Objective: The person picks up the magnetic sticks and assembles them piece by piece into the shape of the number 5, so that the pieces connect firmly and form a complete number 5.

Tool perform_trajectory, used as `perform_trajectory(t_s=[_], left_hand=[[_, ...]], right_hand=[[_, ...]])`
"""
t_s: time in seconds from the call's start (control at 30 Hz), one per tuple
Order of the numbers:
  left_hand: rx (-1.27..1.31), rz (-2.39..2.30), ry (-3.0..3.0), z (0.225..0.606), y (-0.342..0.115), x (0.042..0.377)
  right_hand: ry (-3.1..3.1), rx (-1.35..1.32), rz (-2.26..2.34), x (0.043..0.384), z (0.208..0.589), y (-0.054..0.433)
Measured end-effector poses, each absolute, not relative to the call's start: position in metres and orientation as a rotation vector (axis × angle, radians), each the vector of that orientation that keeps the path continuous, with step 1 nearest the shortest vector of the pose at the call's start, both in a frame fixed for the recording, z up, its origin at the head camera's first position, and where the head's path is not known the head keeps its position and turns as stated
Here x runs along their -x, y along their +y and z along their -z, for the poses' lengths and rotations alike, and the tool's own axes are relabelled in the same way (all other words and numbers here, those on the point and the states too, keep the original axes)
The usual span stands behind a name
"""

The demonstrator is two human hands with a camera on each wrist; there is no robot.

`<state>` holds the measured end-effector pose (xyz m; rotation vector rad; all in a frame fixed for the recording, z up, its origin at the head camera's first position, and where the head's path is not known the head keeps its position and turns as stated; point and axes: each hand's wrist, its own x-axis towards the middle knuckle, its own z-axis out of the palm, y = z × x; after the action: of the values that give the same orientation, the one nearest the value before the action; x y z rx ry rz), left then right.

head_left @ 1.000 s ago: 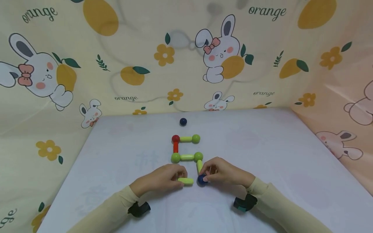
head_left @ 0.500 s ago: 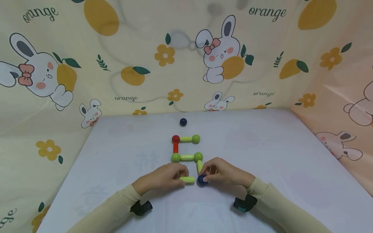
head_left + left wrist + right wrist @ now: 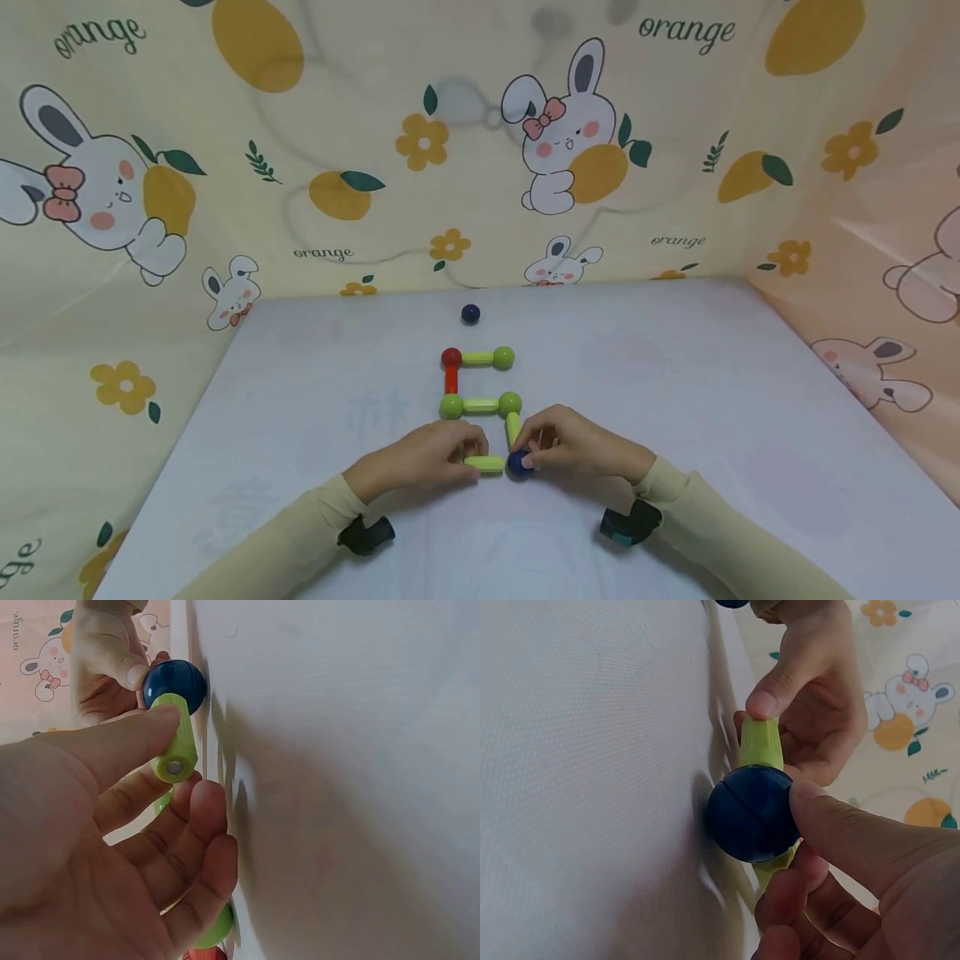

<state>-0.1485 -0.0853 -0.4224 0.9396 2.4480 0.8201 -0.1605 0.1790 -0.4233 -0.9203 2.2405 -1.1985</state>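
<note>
My left hand (image 3: pixel 420 454) pinches a light green rod (image 3: pixel 485 464) between thumb and finger. A round metal tip (image 3: pixel 174 768) shows at the rod's near end in the left wrist view. With thumb and fingers my right hand (image 3: pixel 588 450) holds a dark blue ball (image 3: pixel 754 814). The rod's far end lies right by the ball; whether they touch I cannot tell. From the ball another green rod (image 3: pixel 513 428) runs up to a green ball (image 3: pixel 510 404). This joins a green rod (image 3: pixel 481 406), a second green ball (image 3: pixel 451 407), a red rod (image 3: pixel 451 381) and a red ball (image 3: pixel 452 357).
From the red ball a green rod (image 3: pixel 477 358) leads right to a green ball (image 3: pixel 503 357). Behind this figure a loose dark blue ball (image 3: pixel 470 314) lies on the white table (image 3: pixel 675 375). A patterned cloth (image 3: pixel 465 192) stands around the table's back and sides.
My left hand has shifted slightly right with the green rod, bringing its end close to the dark blue ball. My right hand has stayed in place on the ball.
</note>
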Motion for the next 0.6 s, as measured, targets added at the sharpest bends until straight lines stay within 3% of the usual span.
perform_trajectory(t_s=[0.6], left_hand=[[-0.954, -0.831, 2.447, 0.4248, -0.0824, 0.1487]], right_hand=[[2.227, 0.926, 1.209, 0.1617, 0.4250, 0.1793]])
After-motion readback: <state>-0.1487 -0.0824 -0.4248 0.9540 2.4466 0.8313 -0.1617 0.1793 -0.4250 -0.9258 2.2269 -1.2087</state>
